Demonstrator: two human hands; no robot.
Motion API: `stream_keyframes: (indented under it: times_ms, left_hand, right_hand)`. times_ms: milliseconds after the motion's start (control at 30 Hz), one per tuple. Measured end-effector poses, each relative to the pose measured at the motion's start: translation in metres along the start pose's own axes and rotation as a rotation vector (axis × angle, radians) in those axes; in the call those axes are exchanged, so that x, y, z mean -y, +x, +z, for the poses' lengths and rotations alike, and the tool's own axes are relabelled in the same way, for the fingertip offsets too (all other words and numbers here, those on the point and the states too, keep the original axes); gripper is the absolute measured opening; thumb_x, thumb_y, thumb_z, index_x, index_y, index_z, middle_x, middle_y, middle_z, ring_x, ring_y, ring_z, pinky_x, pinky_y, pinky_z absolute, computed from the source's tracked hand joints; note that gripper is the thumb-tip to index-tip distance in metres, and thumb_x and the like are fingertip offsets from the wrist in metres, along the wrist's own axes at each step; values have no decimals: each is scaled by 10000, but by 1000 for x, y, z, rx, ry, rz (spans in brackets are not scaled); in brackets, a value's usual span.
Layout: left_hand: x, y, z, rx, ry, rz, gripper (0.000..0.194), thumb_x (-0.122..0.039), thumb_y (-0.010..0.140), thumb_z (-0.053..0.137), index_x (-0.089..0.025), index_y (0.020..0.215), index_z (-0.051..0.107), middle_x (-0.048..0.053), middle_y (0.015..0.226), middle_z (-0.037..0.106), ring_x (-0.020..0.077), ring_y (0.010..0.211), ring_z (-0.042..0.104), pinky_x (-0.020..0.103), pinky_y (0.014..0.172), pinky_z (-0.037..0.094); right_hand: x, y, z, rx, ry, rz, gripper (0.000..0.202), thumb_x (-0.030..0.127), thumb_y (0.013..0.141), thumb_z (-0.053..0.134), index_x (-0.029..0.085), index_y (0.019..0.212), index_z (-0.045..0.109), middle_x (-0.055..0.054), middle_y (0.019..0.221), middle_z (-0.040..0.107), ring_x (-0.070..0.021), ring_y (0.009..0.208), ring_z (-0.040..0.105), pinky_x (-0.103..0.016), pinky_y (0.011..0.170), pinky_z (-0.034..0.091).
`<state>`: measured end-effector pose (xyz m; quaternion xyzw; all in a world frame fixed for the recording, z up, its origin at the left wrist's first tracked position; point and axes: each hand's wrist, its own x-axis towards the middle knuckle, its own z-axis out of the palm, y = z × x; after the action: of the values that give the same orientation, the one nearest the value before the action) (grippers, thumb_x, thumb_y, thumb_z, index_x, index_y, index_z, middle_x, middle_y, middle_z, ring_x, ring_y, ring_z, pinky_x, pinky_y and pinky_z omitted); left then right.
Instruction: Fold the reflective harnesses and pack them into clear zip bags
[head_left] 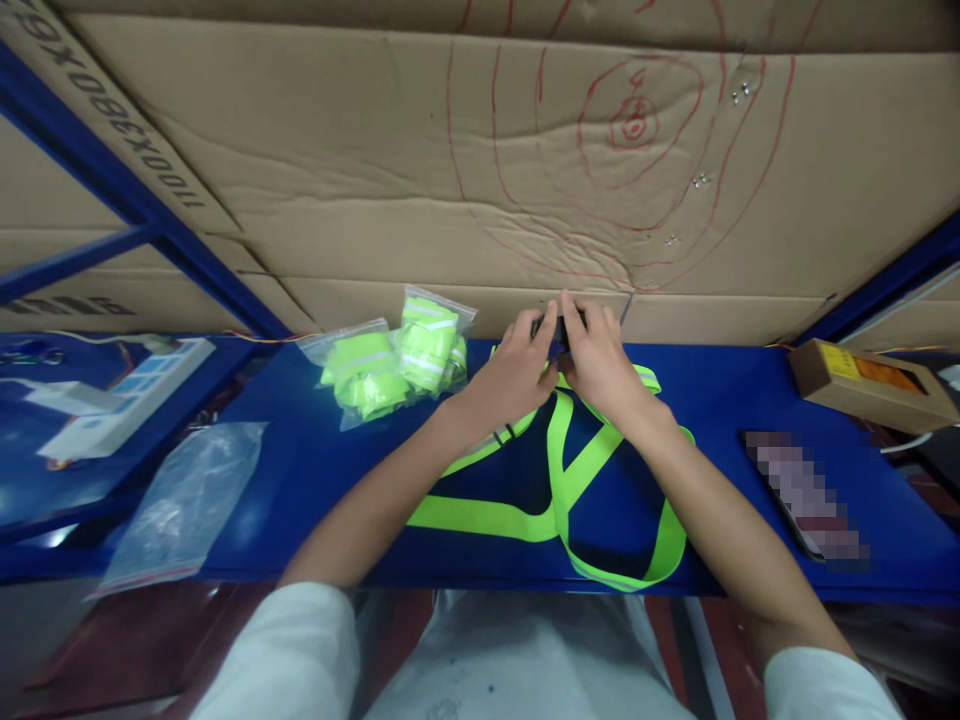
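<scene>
A neon yellow-green reflective strap harness (480,518) lies in loops on the blue table (315,470). At its far side, a small black piece that looks like a buckle (556,328) sits between my hands. My left hand (523,352) pinches it from the left, fingers closed. From the right, my right hand (596,350) grips it too, its index finger pointing forward. The fingers cover most of the black piece, so whether its parts are joined cannot be seen. Green strap shows beneath both wrists.
Clear bags of folded green straps (427,345) lie back left. An opened plastic bag (191,500) and white power strip (127,400) are further left. To the right are a phone (806,495) and a cardboard box (870,385). A cardboard wall (337,150) rises behind.
</scene>
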<state>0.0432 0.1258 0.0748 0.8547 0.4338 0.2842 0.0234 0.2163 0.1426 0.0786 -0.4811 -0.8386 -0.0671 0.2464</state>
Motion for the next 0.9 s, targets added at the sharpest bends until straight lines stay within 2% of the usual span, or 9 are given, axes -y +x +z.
stream_keyframes:
  times_ms: [100,200,367,467,567,700,800,900]
  left_hand:
    - [5,-1,-18,24,-30,71,717,-200,976,454,-97,1631,180,232,1547,356,323,1487,369,499,1230,354]
    - [6,-1,-27,33,-48,118,705,-214,1004,442,-160,1645,155,198,1588,334,298,1525,332,486,1252,330]
    - [2,-1,-29,31,-69,123,693,-269,1017,490,-175,1638,196,179,1585,366,282,1504,376,450,1236,365]
    - [3,-1,-40,6,-95,138,629,-311,1023,518,-190,1599,296,157,1544,427,267,1457,437,422,1206,404]
    - [5,-2,-57,6,-102,165,592,-373,1026,542,-212,1565,360,135,1511,474,266,1401,498,423,1183,424]
    - [-1,-4,-78,37,-82,218,618,-426,1009,588,-233,1557,380,120,1506,501,279,1390,505,446,1165,433]
    - [-13,-7,-87,76,-76,242,619,-363,1010,598,-245,1571,364,100,1532,486,265,1407,488,440,1175,426]
    - [-24,-9,-90,79,-105,270,646,-280,1004,605,-270,1592,338,74,1536,491,246,1415,484,418,1191,417]
  right_hand:
    - [-11,1,-5,1,162,-117,909,146,857,560,164,1672,158,-191,1529,413,-342,1394,399,-550,1156,387]
    - [-15,2,-14,-1,237,-162,916,194,864,600,184,1671,167,-171,1565,413,-341,1451,378,-566,1198,356]
    - [-8,0,-31,8,279,-179,864,215,902,598,193,1669,199,-152,1641,352,-328,1523,329,-576,1245,305]
    - [-5,-3,-46,38,333,-233,852,300,922,645,216,1663,232,-124,1666,327,-313,1542,319,-558,1267,286]
    - [-8,-5,-63,13,450,-240,807,410,941,671,245,1641,305,-102,1636,397,-308,1509,391,-535,1263,312]
    - [-14,-6,-77,-63,658,-181,578,499,971,634,312,1508,530,-57,1482,591,-287,1393,541,-503,1222,390]
    - [-14,-7,-82,-58,728,-135,422,484,974,639,320,1362,665,-35,1354,682,-271,1277,628,-476,1156,467]
    - [-10,-9,-85,-11,722,-97,315,454,951,683,307,1224,740,-23,1178,747,-243,1093,699,-427,1024,550]
